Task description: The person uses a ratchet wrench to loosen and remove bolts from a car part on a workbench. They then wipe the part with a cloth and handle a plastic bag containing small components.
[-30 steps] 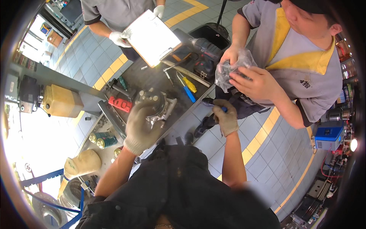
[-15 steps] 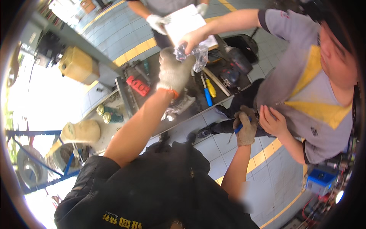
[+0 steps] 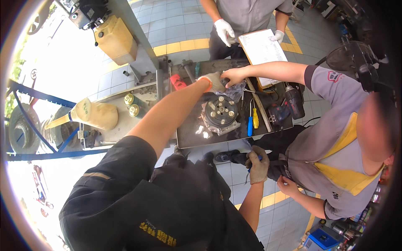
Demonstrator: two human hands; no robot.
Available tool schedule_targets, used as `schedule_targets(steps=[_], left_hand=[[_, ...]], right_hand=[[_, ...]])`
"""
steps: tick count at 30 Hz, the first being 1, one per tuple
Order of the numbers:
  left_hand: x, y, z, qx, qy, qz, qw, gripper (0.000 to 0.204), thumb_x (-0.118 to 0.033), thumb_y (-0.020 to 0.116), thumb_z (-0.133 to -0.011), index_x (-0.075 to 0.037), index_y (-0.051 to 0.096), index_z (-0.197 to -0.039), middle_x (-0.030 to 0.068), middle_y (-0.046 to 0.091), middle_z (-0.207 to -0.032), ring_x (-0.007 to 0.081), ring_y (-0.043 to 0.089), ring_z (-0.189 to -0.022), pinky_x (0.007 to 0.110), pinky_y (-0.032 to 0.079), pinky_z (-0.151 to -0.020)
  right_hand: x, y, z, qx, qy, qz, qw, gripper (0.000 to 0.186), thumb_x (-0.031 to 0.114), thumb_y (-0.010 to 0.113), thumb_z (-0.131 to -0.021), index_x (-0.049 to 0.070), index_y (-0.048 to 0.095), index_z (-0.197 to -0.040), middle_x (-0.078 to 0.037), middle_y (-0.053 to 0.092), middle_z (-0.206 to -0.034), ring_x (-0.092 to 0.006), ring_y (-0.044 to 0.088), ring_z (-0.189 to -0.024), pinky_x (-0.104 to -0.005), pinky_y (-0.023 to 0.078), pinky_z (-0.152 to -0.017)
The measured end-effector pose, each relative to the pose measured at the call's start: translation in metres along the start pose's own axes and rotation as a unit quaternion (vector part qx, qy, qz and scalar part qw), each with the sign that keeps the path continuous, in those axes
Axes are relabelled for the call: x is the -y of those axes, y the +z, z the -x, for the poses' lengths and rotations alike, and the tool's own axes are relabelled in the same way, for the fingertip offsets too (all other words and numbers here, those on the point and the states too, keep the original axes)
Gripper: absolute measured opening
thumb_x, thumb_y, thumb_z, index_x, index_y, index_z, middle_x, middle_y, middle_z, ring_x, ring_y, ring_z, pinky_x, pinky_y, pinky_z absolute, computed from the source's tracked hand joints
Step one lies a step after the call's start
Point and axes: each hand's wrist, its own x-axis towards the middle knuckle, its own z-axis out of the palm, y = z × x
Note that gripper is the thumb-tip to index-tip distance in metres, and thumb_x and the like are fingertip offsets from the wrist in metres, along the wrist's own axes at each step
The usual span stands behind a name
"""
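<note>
My left hand (image 3: 216, 82), in a pale work glove with an orange cuff, reaches across the bench. Its fingers are closed and meet a co-worker's bare hand (image 3: 234, 76); a small dark thing lies between the two hands, too hidden to name. Just beneath is a crumpled clear plastic bag (image 3: 236, 90). Nearer to me sits a metal machine part with a round black plate (image 3: 221, 112) studded with several bolts. Low on the right, off the bench's front edge, my gloved right hand (image 3: 258, 166) is closed round a blue-handled tool (image 3: 260, 157) with a thin shaft.
On the bench (image 3: 188, 136) lie a blue screwdriver (image 3: 250, 124), a yellow screwdriver (image 3: 255, 118), a wooden handle (image 3: 258, 100), a cordless power tool (image 3: 278, 113) and a red tool holder (image 3: 178, 82). Another person holds a clipboard (image 3: 264, 52). A jug (image 3: 98, 115) and cans (image 3: 134, 110) stand left.
The plastic bag, held up between my left hand and the co-worker's, is now down on the bench. The round black plate has come into view. The clipboard has shifted right; one gloved hand left it.
</note>
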Motion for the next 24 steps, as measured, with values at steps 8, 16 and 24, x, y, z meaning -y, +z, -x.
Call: schedule_targets(steps=[8, 16, 24], left_hand=[[0.01, 0.039, -0.083, 0.047, -0.017, 0.06, 0.997, 0.056, -0.044, 0.096, -0.085, -0.01, 0.093, -0.129, 0.0176, 0.088, -0.137, 0.0292, 0.082, -0.125, 0.043, 0.063, -0.108], [-0.002, -0.018, -0.007, 0.106, 0.06, 0.695, 0.708, 0.04, -0.017, 0.068, -0.101, 0.009, 0.077, -0.13, 0.0209, 0.084, -0.118, 0.0334, 0.084, -0.103, 0.046, 0.069, -0.094], [0.002, -0.073, 0.132, 0.107, 0.226, 0.746, 0.617, 0.092, -0.034, 0.096, -0.095, -0.006, 0.055, -0.172, 0.0152, 0.071, -0.156, 0.0351, 0.072, -0.145, 0.061, 0.061, -0.124]], right_hand=[[0.018, 0.022, 0.046, -0.081, 0.022, 0.029, 0.996, 0.041, 0.018, 0.084, -0.099, -0.003, 0.08, -0.134, -0.006, 0.074, -0.094, -0.0124, 0.063, -0.065, -0.0287, 0.049, -0.058], [0.09, 0.046, 0.063, -0.092, -0.041, -0.024, 0.995, 0.028, 0.013, 0.083, -0.102, -0.001, 0.081, -0.126, -0.006, 0.078, -0.098, -0.0117, 0.063, -0.065, -0.0278, 0.048, -0.057], [0.228, 0.157, 0.055, -0.018, -0.306, 0.026, 0.952, 0.035, -0.004, 0.088, -0.092, 0.0, 0.084, -0.127, -0.01, 0.079, -0.119, -0.0094, 0.063, -0.072, -0.0271, 0.052, -0.066]])
